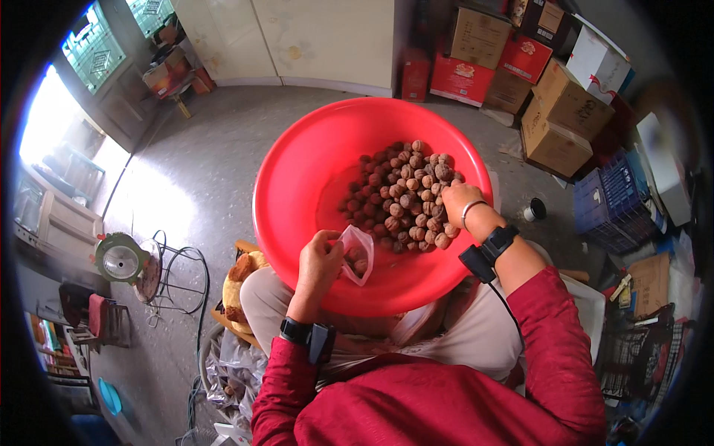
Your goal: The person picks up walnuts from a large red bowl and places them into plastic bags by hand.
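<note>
A large red plastic basin (297,156) rests in front of me, against my lap. Brown walnuts (405,189) lie heaped in its middle and right side. My left hand (320,260) pinches the rim of a small clear plastic bag (360,249), held over the near left part of the basin. A few walnuts show in the bottom of that bag. At the right edge of the heap is my right hand (460,201), its fingers curled down among the walnuts. What those fingers grip is hidden beneath the hand.
Beside my left leg stands a tub of filled plastic bags (234,372). A round heater or fan (121,262) with a trailing cable is farther left. Cardboard boxes (558,126) are stacked at the far right, near a blue crate (610,201). A small black-rimmed cup (534,210) stands right of the basin.
</note>
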A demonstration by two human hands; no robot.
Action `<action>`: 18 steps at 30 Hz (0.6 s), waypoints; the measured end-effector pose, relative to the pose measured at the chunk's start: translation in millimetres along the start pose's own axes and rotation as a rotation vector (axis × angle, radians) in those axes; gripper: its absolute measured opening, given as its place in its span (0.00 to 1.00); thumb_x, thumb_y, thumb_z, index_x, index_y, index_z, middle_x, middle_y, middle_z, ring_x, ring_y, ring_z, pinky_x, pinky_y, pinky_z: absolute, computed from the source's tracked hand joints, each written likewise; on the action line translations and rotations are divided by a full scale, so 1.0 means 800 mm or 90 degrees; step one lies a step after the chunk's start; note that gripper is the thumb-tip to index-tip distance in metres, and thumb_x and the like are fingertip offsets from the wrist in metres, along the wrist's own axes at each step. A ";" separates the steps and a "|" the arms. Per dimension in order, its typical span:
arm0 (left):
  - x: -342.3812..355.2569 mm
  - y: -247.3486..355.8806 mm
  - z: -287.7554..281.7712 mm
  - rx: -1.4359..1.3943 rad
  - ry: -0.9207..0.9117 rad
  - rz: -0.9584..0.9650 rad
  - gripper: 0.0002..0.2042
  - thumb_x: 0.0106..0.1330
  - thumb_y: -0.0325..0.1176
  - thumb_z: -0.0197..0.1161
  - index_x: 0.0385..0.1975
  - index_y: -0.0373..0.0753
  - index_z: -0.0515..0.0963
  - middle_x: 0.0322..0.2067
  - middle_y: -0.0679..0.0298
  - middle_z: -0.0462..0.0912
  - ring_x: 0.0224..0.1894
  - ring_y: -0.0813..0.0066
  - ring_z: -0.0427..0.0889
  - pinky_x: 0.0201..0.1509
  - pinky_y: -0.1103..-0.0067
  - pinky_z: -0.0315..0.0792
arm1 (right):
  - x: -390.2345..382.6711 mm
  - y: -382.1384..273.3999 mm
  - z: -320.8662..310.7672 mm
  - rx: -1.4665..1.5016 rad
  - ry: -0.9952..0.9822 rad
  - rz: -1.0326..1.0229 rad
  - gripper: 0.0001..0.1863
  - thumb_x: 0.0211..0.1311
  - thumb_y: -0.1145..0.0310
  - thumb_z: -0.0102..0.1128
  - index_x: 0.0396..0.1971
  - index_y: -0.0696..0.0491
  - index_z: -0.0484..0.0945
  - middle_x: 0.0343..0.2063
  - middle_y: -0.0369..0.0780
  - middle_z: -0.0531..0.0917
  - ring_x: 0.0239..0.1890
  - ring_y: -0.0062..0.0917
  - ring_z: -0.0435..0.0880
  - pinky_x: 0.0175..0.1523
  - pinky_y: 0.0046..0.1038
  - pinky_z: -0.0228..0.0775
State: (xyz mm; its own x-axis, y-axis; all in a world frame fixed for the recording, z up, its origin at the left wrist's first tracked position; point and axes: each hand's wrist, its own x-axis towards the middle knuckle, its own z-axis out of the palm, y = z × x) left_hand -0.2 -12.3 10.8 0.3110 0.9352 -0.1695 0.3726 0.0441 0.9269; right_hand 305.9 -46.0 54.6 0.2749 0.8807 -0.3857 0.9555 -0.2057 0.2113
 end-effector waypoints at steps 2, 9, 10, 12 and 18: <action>0.001 -0.003 -0.001 -0.019 -0.004 0.002 0.12 0.63 0.29 0.57 0.43 0.31 0.76 0.18 0.62 0.78 0.17 0.78 0.76 0.20 0.80 0.69 | -0.004 0.002 -0.005 0.081 0.055 0.003 0.22 0.50 0.70 0.64 0.49 0.53 0.77 0.46 0.48 0.81 0.49 0.39 0.82 0.52 0.36 0.76; 0.002 -0.003 0.001 -0.029 -0.012 0.006 0.12 0.66 0.29 0.56 0.45 0.32 0.76 0.19 0.63 0.77 0.15 0.79 0.74 0.18 0.82 0.69 | -0.007 -0.028 -0.009 0.515 0.117 -0.251 0.14 0.54 0.68 0.64 0.40 0.56 0.76 0.33 0.43 0.84 0.39 0.31 0.83 0.45 0.30 0.75; 0.002 -0.003 0.001 -0.031 -0.012 0.006 0.12 0.66 0.29 0.56 0.45 0.32 0.76 0.19 0.63 0.77 0.15 0.79 0.74 0.18 0.82 0.69 | -0.008 -0.035 -0.011 0.553 0.115 -0.288 0.14 0.55 0.68 0.64 0.40 0.56 0.77 0.33 0.41 0.83 0.39 0.28 0.83 0.46 0.29 0.75; 0.002 -0.001 0.001 -0.030 -0.014 0.004 0.12 0.66 0.29 0.56 0.46 0.33 0.76 0.20 0.63 0.77 0.15 0.79 0.75 0.18 0.82 0.69 | -0.014 -0.047 -0.018 0.623 0.100 -0.344 0.14 0.57 0.67 0.65 0.41 0.56 0.77 0.34 0.39 0.83 0.40 0.23 0.81 0.47 0.26 0.74; 0.001 0.002 0.002 -0.045 -0.021 -0.002 0.11 0.66 0.28 0.56 0.46 0.32 0.76 0.20 0.63 0.77 0.16 0.79 0.74 0.18 0.81 0.69 | -0.030 -0.054 -0.034 0.757 0.053 -0.422 0.11 0.58 0.66 0.65 0.37 0.56 0.80 0.34 0.40 0.85 0.40 0.22 0.83 0.46 0.26 0.74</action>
State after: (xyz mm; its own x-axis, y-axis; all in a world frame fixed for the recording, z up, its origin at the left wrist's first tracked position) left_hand 1.8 -12.2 11.9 0.3394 0.9228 -0.1822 0.3110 0.0728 0.9476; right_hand 255.0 -46.5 78.8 -0.2341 0.9710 -0.0477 0.4299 0.0594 -0.9009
